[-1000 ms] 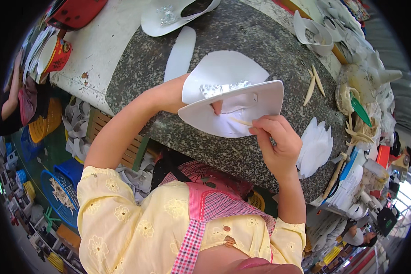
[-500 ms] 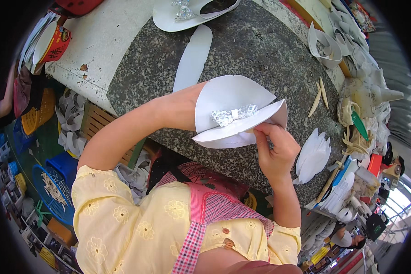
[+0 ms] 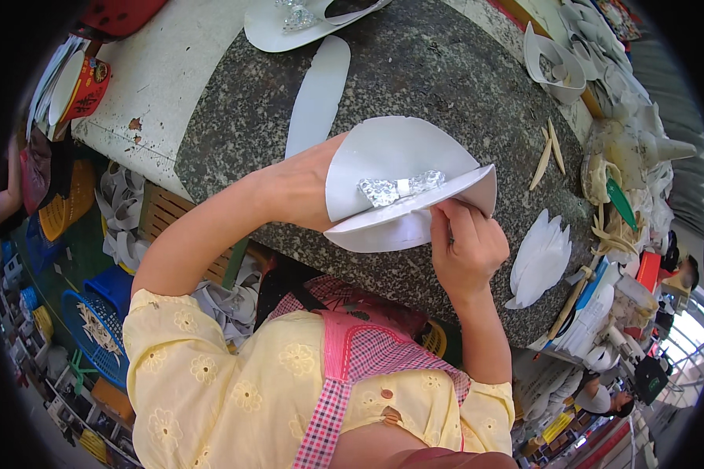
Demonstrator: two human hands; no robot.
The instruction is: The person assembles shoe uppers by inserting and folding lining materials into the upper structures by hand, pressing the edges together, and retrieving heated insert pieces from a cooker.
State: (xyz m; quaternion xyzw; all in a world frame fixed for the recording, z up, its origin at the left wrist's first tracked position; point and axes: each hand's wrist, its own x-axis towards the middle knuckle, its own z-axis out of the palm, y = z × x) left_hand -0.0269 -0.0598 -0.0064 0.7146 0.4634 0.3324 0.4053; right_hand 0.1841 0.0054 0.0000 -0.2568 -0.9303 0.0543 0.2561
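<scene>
A white shoe upper (image 3: 395, 148) with a silver glitter bow (image 3: 403, 187) is held in front of me above the dark speckled stone slab. My left hand (image 3: 301, 184) reaches behind its left side and holds it, the fingers hidden by the material. Under the folded edge on the right, my right hand (image 3: 471, 242) is closed in a pinch on the upper. Beyond my left hand lies a long pale strip (image 3: 318, 98). A second white upper (image 3: 270, 27) with a similar bow rests at the far edge of the slab.
The stone slab (image 3: 430, 70) carries a stack of white pieces (image 3: 541, 258) and thin cream strips (image 3: 551, 152) on the right. Scraps and tools crowd the right edge, including a green-handled tool (image 3: 619, 205). A red paper tub (image 3: 86, 86) stands far left; a blue basket (image 3: 94, 332) is lower left.
My hands still grip the upper, which has tilted slightly so that more of its inner face shows. My right hand has shifted a little left; the whole view has moved slightly.
</scene>
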